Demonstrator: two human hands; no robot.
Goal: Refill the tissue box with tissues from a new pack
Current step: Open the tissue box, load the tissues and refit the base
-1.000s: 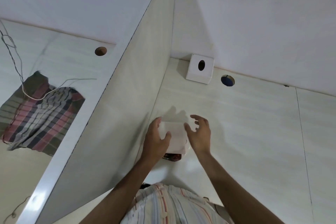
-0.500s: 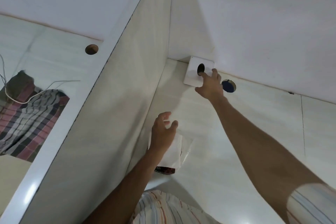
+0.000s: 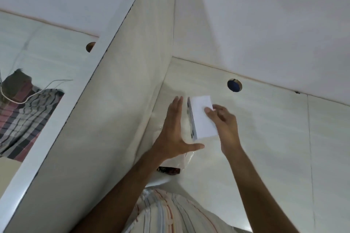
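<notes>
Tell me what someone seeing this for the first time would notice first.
Probably the white tissue box, held tilted above the pale desk at centre by the right hand, with the open left hand beside it. Under the left hand lies the opened tissue pack. At far left, beyond the white divider, sits a checked cloth.

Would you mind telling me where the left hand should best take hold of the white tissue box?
Probably the narrow side face of the tissue box toward the partition. The right hand already holds the opposite side, and the open left hand sits flat beside that free face, so a thumb-and-fingers grip from the left suits.
</notes>
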